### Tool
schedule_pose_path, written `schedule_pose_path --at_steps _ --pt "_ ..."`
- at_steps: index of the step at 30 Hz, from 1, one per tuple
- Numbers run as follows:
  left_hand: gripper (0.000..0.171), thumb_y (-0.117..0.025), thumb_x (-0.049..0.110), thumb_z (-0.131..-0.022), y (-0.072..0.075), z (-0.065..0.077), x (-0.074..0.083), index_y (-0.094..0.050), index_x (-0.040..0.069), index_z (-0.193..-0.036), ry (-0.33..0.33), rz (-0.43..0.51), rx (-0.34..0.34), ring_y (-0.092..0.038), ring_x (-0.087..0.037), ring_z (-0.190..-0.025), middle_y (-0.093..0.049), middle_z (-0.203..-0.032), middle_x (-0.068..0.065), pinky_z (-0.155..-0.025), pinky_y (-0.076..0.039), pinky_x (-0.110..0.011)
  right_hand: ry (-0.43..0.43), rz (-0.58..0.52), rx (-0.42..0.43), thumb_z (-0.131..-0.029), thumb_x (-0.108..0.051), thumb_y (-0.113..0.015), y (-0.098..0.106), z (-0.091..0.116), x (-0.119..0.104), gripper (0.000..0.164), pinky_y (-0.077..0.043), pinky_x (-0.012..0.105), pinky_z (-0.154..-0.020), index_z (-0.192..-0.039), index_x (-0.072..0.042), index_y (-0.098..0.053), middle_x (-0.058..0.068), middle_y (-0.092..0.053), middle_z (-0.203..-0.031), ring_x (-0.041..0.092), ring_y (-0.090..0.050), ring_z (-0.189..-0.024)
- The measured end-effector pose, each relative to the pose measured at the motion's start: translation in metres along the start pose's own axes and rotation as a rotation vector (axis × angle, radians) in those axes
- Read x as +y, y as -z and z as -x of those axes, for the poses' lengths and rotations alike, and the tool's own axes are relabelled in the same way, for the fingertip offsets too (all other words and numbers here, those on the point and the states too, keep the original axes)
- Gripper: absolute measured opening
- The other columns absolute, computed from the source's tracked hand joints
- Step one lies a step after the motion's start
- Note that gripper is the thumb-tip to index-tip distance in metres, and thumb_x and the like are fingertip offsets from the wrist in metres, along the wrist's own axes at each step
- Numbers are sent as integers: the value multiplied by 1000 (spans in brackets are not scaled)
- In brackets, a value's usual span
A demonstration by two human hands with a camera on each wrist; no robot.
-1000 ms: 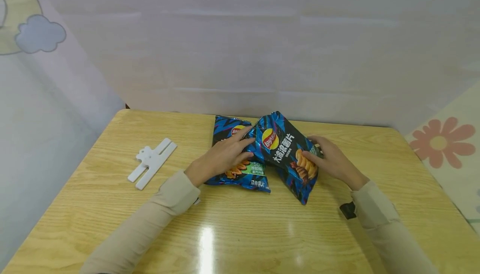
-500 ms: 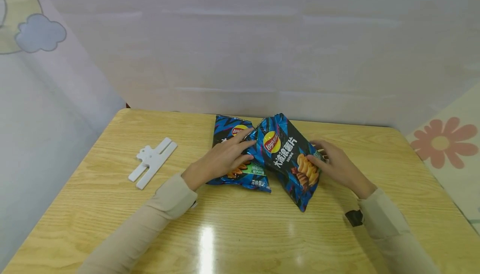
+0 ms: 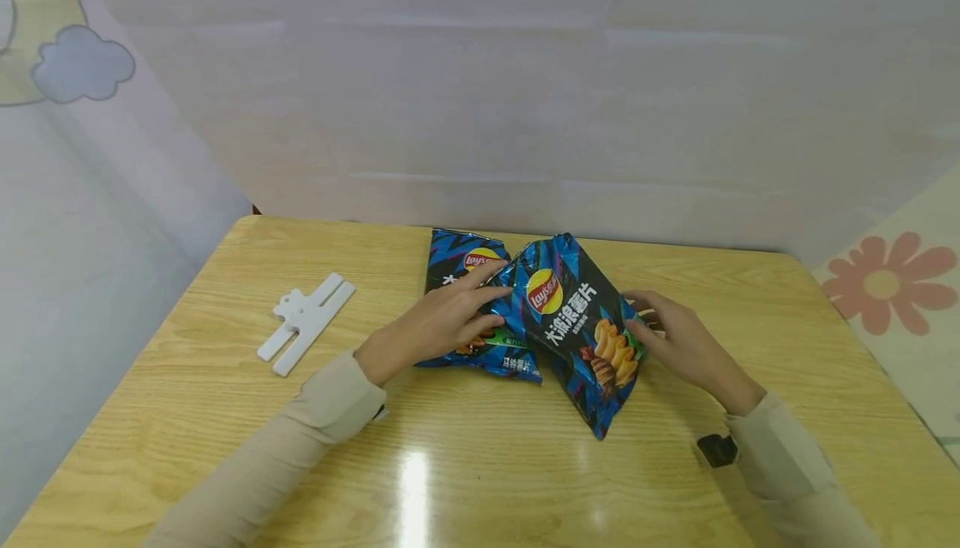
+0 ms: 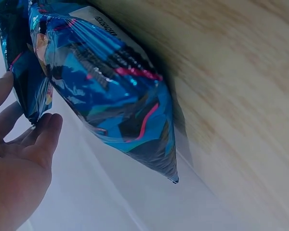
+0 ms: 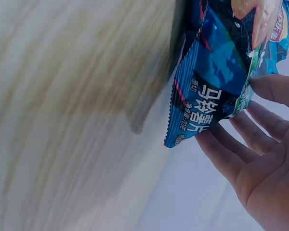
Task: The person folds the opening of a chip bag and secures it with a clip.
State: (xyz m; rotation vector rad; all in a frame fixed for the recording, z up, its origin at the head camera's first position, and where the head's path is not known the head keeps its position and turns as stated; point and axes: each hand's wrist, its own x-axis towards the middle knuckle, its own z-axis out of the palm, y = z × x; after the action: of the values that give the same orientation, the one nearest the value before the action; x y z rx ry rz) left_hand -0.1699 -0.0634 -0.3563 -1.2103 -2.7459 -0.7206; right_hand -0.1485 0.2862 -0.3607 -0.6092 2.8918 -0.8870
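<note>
On a wooden counter (image 3: 480,473), a tilted chip bag (image 3: 573,323) is being held partly over a flat chip bag (image 3: 480,356).

The tilted chip bag is occupying the middle of the counter towards its far edge, its upper left side overlapping the flat chip bag. The left grip (image 3: 427,323) is loosely pinching that side; the right grip (image 3: 678,340) is holding the right edge, thumb in front, fingers spreading behind. A white clip (image 3: 303,319) is lying well apart to the left. Slick foil is probably posing the main risk: with both grips bearing only on edges, the held bag could be slipping or swinging if either is loosening. The overlap could also be dragging the flat chip bag along, and overly hard squeezing could be crushing the contents.
</note>
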Motion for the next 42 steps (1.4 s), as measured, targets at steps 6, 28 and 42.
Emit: schedule_pose_path --at_steps 6,28,42 --pt "47 -60 26 -100 1 1 3 -53 3 -141 35 53 -39 -69 -16 -103 -27 -162 -14 -85 -54 -28 -8 -3 -4 -103 -14 -54 -1 6 -1 46 -56 53 -84 -144 3 -43 30 -60 -125 44 -65 -106" --pt "62 -66 14 -96 9 6 5 -39 0 -150 46 261 -38 -31 -33 -148 -32 -159 -17 -115 -37 -49 -4 -24 35 -103 -19 -54 -10 12 -7 41 -59 43 -78 -137 4 -51 18 -66 -106 33 -69 -95" --pt "61 -66 12 -96 14 8 9 -39 1 -149 71 342 -31 -33 -34 -146 -33 -158 -17 -103 -50 -42 -64 -63 -53 -104 -27 -53 -8 10 -10 50 -59 49 -77 -144 3 -42 35 -58 -126 44 -69 -100"
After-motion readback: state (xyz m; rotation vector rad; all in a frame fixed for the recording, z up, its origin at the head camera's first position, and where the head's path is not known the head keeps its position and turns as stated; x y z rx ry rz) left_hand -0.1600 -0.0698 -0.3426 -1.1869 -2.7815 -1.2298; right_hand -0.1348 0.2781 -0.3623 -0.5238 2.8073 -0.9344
